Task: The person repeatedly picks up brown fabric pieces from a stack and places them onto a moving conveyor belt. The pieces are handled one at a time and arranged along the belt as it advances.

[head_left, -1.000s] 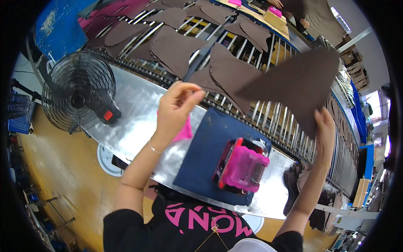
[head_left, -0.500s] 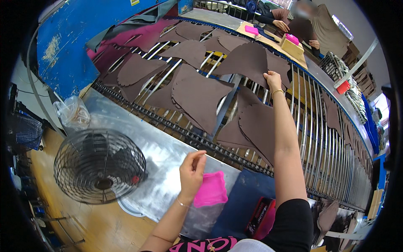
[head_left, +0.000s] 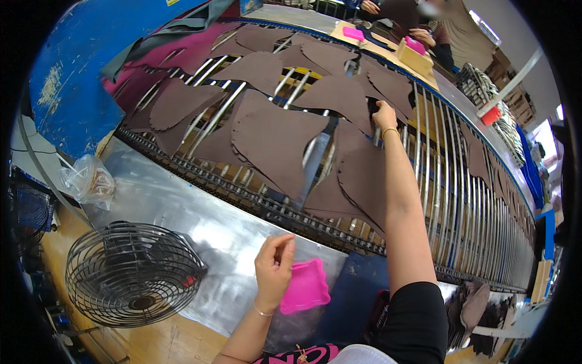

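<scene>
My right hand (head_left: pixel 384 116) reaches far over a rack of metal rods, its fingers closed at the right edge of a brown cut fabric piece (head_left: pixel 333 98). A small dark patch shows by the fingertips; I cannot make out what it is. More brown pieces lie on the rods, among them a large one (head_left: pixel 273 136) and an overlapping pair (head_left: pixel 361 173) under my right forearm. Nearer, my left hand (head_left: pixel 274 270) hangs over the metal table, fingers curled and pressed together with nothing visible in them. Beside it lies a pink tray (head_left: pixel 309 286).
A caged black fan (head_left: pixel 133 276) stands at the left, below a clear plastic bag (head_left: pixel 91 181). The blue machine (head_left: pixel 73 67) borders the rack's left end. Across the rack, a person's hands (head_left: pixel 422 37) are near a pink object on a yellow block (head_left: pixel 414 56).
The brown piece at my right hand was raised and now lies lower, flatter on the rods. My view has shifted slightly. My left hand stays beside the pink tray.
</scene>
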Tool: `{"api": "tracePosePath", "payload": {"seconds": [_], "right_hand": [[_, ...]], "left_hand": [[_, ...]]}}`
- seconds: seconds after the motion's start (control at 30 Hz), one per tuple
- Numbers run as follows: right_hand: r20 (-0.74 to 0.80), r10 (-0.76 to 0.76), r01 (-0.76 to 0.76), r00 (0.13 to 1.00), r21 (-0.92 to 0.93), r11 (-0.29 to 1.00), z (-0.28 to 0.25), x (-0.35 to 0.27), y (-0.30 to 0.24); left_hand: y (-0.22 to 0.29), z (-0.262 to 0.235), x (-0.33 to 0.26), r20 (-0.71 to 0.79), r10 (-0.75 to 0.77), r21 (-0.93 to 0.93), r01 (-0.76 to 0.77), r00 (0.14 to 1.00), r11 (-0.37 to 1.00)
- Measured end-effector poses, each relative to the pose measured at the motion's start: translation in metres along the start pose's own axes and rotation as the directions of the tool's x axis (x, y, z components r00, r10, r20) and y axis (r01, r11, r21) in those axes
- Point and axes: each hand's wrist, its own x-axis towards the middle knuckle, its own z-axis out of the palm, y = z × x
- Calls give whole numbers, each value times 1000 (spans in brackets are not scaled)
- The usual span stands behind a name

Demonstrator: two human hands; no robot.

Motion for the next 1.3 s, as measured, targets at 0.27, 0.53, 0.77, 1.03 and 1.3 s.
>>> {"api": "tracePosePath", "payload": {"seconds": [0.27,0.53,0.77,1.03,1.3], "right_hand": [[135,-511,514,849,15,858,-174,-160,46],[-321,152,-243,935,-264,933,-301,-411,351],[-423,667,-766,613,-113,632,-354,-616,543],[-358,797,-873,487,-235,427,-376,-600,539],[-419,547,-689,724,-404,602,-416,-567,467]], "left_hand": [[3,2,-4,-59,34,0,-34,998,999],[18,7,-8,-2,75,-88,-74,997,993],[37,18,-31,-8,176,6,-176,984,984],[59,39,-64,21,230,5,-230,973,973],[72,60,-72,131,258,53,-266,957,962]]}}
